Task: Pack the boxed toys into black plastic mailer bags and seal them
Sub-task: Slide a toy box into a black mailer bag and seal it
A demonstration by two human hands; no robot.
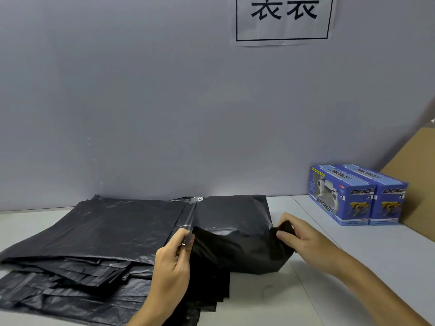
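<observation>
black mailer bag — bulging as if filled, though nothing inside shows — sits on the pale table just in front of the person, its far end near the grey wall. its near end hangs loose as a dark flap folding down toward the table edge. the left hand comes up from below with fingers curled, thumb and fingertips pinching the bag's left edge, where a thin, shiny strip runs up along the plastic. the right hand is on the opposite side, fingers bent close together and nipping a small fold of the black film at the bag's right corner; the grip is tight, with only a bit of plastic poking out between thumb and forefinger. both hands hold the same bag and nothing else.

to the left, partly under the bag, lies a stack of flat black mailer bags, their sealing flaps fanned out unevenly toward the near edge. off to the right, well apart from the hands, two blue toy boxes marked "dog" stand side by side, touching, near the wall, with a sheet of brown cardboard leaning just behind them. a paper sign with large black characters is stuck on the wall above.
</observation>
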